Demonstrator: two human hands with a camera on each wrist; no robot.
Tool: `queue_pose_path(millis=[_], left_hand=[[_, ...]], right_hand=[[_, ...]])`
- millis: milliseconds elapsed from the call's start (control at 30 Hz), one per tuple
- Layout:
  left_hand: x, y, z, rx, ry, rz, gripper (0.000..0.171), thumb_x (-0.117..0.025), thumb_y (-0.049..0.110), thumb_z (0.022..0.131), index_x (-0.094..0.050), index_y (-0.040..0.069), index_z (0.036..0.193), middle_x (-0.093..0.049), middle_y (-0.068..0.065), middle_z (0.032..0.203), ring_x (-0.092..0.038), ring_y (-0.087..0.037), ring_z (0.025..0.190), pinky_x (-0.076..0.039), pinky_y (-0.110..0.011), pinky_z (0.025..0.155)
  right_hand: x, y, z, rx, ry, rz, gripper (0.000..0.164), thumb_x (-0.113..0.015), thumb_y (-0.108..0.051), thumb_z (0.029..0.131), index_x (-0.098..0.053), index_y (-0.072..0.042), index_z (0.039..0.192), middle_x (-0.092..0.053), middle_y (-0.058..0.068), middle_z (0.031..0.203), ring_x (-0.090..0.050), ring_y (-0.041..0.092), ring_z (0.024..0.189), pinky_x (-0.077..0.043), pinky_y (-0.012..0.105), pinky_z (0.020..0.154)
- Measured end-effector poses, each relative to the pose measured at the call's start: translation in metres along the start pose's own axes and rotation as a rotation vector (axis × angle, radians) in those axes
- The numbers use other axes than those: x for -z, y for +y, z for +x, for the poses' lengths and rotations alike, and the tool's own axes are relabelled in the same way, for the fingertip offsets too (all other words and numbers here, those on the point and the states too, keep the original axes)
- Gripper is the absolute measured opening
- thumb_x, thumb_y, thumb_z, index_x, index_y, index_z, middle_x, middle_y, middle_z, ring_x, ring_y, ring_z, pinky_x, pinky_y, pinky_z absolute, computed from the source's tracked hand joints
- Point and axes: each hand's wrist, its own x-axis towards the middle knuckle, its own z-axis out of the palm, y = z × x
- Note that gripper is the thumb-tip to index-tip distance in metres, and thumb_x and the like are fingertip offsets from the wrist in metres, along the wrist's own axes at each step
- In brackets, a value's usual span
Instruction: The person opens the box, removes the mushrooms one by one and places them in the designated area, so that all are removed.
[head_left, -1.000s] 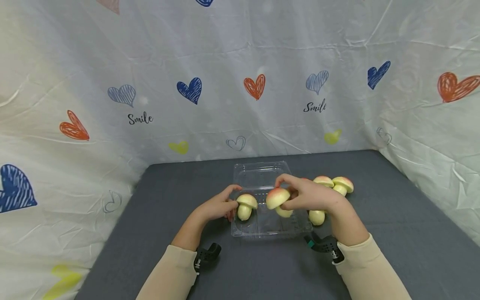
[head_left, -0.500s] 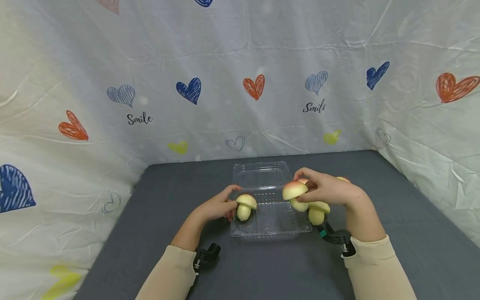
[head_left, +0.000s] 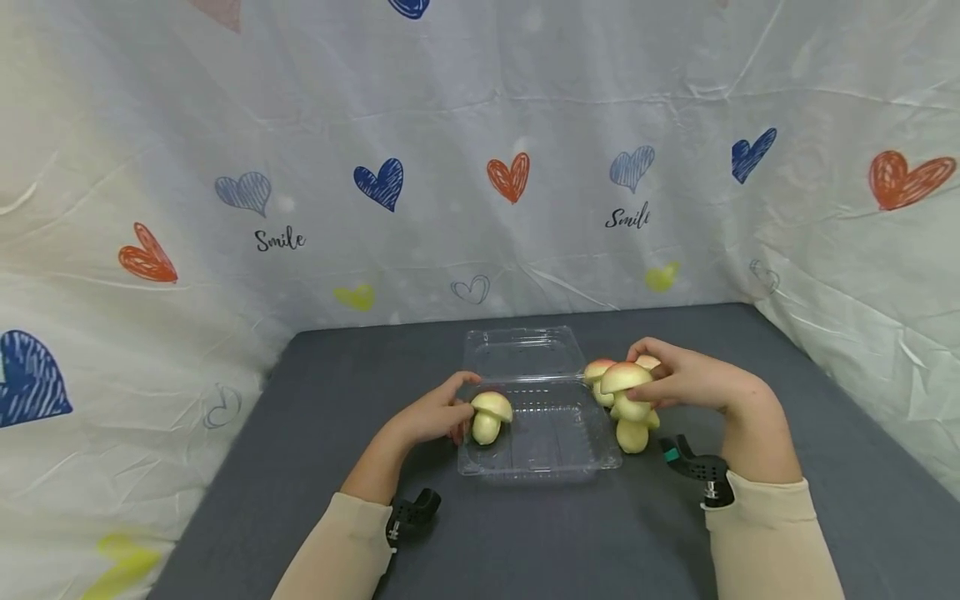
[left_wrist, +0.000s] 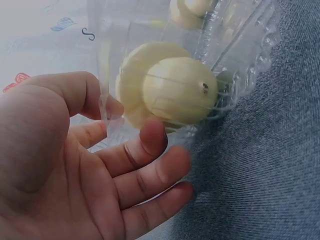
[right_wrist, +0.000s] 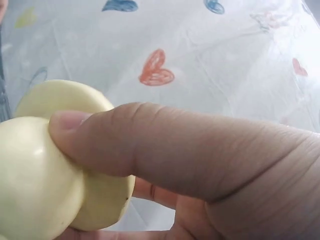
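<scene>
A clear plastic clamshell box (head_left: 558, 437) lies unfolded on the dark table. My left hand (head_left: 423, 417) pinches the box's left wall between thumb and finger; in the left wrist view the other fingers (left_wrist: 172, 165) extend loosely below. One toy mushroom (head_left: 487, 427), pale yellow with a reddish cap top, sits in the box's left part beside that hand. To the right of the box, my right hand (head_left: 697, 379) holds another mushroom (head_left: 625, 377) by thumb and fingers, above several others. The right wrist view shows the thumb pressing at the junction of this mushroom's (right_wrist: 35, 175) cap and stem.
The box's lid (head_left: 525, 354) is folded back behind its base. Several more mushrooms (head_left: 632, 437) stand grouped at the box's right side, partly hidden by the right hand and its mushroom. A white cloth with printed hearts (head_left: 510, 177) hangs behind the table.
My right hand has moved right with its mushroom, from over the box to above the mushrooms beside it. The left hand and the mushroom in the box have stayed put.
</scene>
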Motion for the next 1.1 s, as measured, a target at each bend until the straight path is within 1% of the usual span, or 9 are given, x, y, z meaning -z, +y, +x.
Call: queue_pose_path(millis=[133,267,400,500,600,700,833,1000,1100], left_hand=[[-0.001,0.003,-0.002,0.008,0.023,0.026,0.054,-0.047,0.011,0.102,-0.035,0.013,0.155,-0.063,-0.013,0.075,-0.061,-0.033,0.066,-0.052,-0.042,0.065],[-0.001,0.006,-0.003,0.015,0.053,0.058,0.053,-0.048,0.011,0.102,-0.037,0.011,0.154,-0.063,-0.012,0.074,-0.06,-0.029,0.063,-0.051,-0.042,0.064],[0.0,0.005,-0.002,0.023,0.078,0.085,0.053,-0.048,0.011,0.101,-0.038,0.009,0.153,-0.064,-0.011,0.076,-0.059,-0.027,0.063,-0.051,-0.041,0.064],[0.0,0.003,-0.002,0.035,0.081,0.1,0.053,-0.049,0.011,0.101,-0.039,0.01,0.152,-0.065,-0.011,0.078,-0.059,-0.027,0.064,-0.051,-0.041,0.063],[0.0,0.002,-0.002,0.034,0.076,0.112,0.053,-0.05,0.011,0.1,-0.039,0.01,0.152,-0.065,-0.011,0.079,-0.06,-0.028,0.064,-0.051,-0.041,0.064],[0.0,0.002,-0.002,0.027,0.074,0.115,0.053,-0.05,0.012,0.1,-0.039,0.01,0.152,-0.065,-0.011,0.078,-0.06,-0.028,0.064,-0.051,-0.041,0.065],[0.0,0.003,-0.002,0.02,0.072,0.116,0.054,-0.05,0.012,0.1,-0.038,0.01,0.152,-0.065,-0.01,0.078,-0.061,-0.028,0.064,-0.051,-0.042,0.066],[0.002,0.003,-0.002,0.02,0.073,0.121,0.054,-0.05,0.013,0.101,-0.037,0.009,0.153,-0.066,-0.01,0.079,-0.061,-0.03,0.066,-0.051,-0.042,0.066],[0.003,0.002,-0.002,0.031,0.079,0.123,0.054,-0.05,0.013,0.101,-0.037,0.009,0.153,-0.066,-0.011,0.079,-0.062,-0.031,0.066,-0.051,-0.042,0.066]], right_hand=[[0.006,0.008,-0.005,-0.031,0.018,0.001,0.052,-0.074,-0.021,0.096,-0.039,-0.003,0.13,-0.065,0.016,0.108,-0.066,0.028,0.094,-0.053,0.043,0.089],[0.012,0.016,-0.01,-0.07,0.065,-0.013,0.053,-0.074,-0.023,0.096,-0.039,-0.004,0.131,-0.062,0.015,0.11,-0.065,0.027,0.092,-0.052,0.045,0.089],[0.017,0.025,-0.013,-0.103,0.093,-0.015,0.051,-0.072,-0.02,0.096,-0.038,-0.004,0.131,-0.058,0.014,0.108,-0.063,0.025,0.088,-0.053,0.039,0.081],[0.018,0.032,-0.015,-0.134,0.091,0.022,0.05,-0.07,-0.015,0.095,-0.037,-0.002,0.13,-0.055,0.015,0.107,-0.061,0.023,0.081,-0.053,0.037,0.073],[0.019,0.038,-0.018,-0.177,0.088,0.06,0.048,-0.068,-0.01,0.094,-0.034,0.0,0.128,-0.052,0.015,0.104,-0.057,0.021,0.074,-0.051,0.034,0.069],[0.02,0.044,-0.02,-0.209,0.092,0.069,0.048,-0.066,-0.008,0.094,-0.031,0.0,0.125,-0.052,0.014,0.1,-0.057,0.02,0.069,-0.051,0.034,0.069],[0.024,0.053,-0.022,-0.24,0.091,0.077,0.046,-0.064,-0.009,0.095,-0.029,-0.001,0.124,-0.054,0.011,0.092,-0.058,0.019,0.068,-0.051,0.035,0.072],[0.026,0.06,-0.023,-0.283,0.079,0.092,0.043,-0.065,-0.01,0.095,-0.033,-0.002,0.123,-0.052,0.006,0.079,-0.054,0.016,0.062,-0.05,0.035,0.072],[0.026,0.063,-0.023,-0.316,0.066,0.096,0.043,-0.067,-0.012,0.094,-0.036,-0.004,0.122,-0.053,0.006,0.079,-0.053,0.016,0.064,-0.049,0.037,0.073]])
